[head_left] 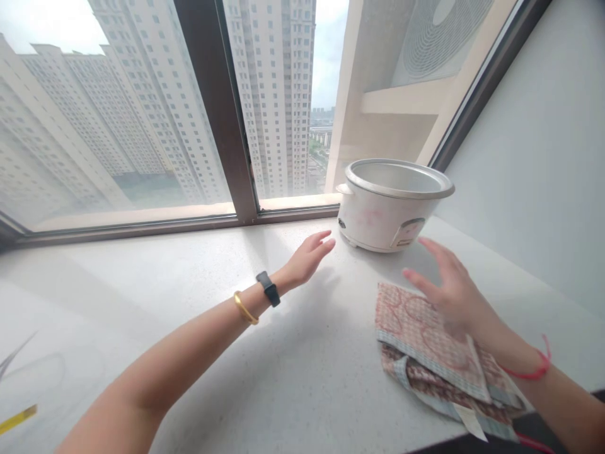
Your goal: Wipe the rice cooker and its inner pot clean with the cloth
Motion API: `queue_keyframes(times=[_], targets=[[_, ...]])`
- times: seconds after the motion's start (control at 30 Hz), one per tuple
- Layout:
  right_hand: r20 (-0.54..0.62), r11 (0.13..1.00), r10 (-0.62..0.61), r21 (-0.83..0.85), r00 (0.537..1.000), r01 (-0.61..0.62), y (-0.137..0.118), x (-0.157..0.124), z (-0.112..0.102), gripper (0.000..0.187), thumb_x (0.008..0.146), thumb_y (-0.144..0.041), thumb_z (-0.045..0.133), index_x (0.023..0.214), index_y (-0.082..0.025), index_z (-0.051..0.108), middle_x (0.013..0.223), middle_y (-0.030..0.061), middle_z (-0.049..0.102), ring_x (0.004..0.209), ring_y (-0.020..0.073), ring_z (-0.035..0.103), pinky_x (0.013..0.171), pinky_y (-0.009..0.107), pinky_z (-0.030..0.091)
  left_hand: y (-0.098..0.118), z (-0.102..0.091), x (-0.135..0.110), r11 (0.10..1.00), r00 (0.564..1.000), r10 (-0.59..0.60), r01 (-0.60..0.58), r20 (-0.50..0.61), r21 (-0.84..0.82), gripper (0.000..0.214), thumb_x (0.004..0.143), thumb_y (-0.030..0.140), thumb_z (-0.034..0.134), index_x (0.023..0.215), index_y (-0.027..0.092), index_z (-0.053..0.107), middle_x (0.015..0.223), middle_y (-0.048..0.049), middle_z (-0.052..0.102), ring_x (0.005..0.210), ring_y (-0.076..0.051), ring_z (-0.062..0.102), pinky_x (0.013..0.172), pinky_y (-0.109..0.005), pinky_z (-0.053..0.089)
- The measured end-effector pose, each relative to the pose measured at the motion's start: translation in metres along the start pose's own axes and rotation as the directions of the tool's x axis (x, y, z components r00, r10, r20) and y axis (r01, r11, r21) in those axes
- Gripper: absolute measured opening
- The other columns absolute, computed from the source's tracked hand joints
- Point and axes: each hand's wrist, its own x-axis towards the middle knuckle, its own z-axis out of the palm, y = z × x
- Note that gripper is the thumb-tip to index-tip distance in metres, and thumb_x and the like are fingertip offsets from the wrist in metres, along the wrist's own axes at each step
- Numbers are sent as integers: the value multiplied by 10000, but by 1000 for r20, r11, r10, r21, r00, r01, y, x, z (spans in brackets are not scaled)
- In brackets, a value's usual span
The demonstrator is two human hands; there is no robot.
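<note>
A white rice cooker [385, 217] with a metal inner pot and no lid stands on the pale counter [236, 328] by the window. My left hand [308, 257] is stretched towards its left side, fingers straight and open, a short way off it. A black band and a gold bangle sit on that wrist. My right hand [447, 287] hovers open, fingers spread, in front of the cooker and above a folded checked cloth [425, 347]. A red string circles the right wrist. Neither hand holds anything.
A large window with a dark frame [222, 126] runs behind the counter. A white wall [543, 157] closes off the right side. The tip of something yellow [16, 419] lies at the counter's left edge.
</note>
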Motion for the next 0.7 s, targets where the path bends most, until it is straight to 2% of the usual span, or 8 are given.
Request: queue_keyframes(times=[0.07,0.17,0.33,0.43,0.53,0.6,0.67,0.7], targets=[[184,978,-75,-181,980,109,-2,-66,9,682,875,-700,462,1480,-386,475,1581,51,440,1485,441,309,1153,786,114,-3,-22,-44,987,1000,15,-16,5,157,515,901,603,610,1316,300,646,1485,-118,552,1377,-367,498,1150,-602,353],[219,931,-89,-329,972,160,11,-112,21,588,927,-630,347,1438,-419,546,1557,33,472,1463,483,334,1061,879,65,0,-39,-94,940,999,40,-44,18,339,421,933,552,587,1251,290,673,1445,-99,589,1361,-330,520,1165,-576,359],[266,917,-226,-267,937,297,75,-42,15,544,914,-473,371,1400,-384,601,1491,0,555,1459,415,384,1199,729,94,25,-36,-142,895,980,60,-137,190,424,340,978,466,542,1230,267,653,1397,-92,621,1286,-280,584,1094,-490,459],[300,919,-291,-178,909,353,94,5,6,460,932,-413,402,1318,-420,653,1458,20,586,1459,400,390,1215,696,59,37,-27,-173,843,914,109,-293,390,451,279,963,370,563,1181,229,665,1287,-106,686,1176,-268,650,1010,-435,511],[261,939,-250,-169,932,299,71,14,0,446,916,-388,422,1296,-414,655,1450,55,591,1474,438,344,1145,792,11,36,-16,-208,798,830,143,-419,539,433,241,927,327,587,1107,202,688,1124,-100,748,1015,-266,707,935,-415,529],[185,933,-291,-161,939,321,39,-6,-3,445,904,-402,451,1310,-392,634,1477,77,563,1485,432,325,1152,782,0,31,-7,-231,816,796,133,-426,590,391,246,937,360,589,1093,204,698,1067,-88,762,955,-257,722,890,-390,544],[63,897,-435,-56,898,439,2,-49,-1,418,915,-432,483,1301,-355,624,1460,96,574,1454,391,398,1196,719,94,25,5,-252,861,744,116,-405,658,306,282,977,394,549,1120,203,699,1075,-86,759,977,-243,723,877,-348,556],[-10,831,-552,68,833,552,-15,-79,4,401,911,-442,500,1255,-298,647,1341,116,651,1365,369,510,1185,678,231,24,10,-261,886,702,106,-388,705,253,301,994,406,529,1138,202,697,1093,-86,752,1000,-237,719,879,-328,560]])
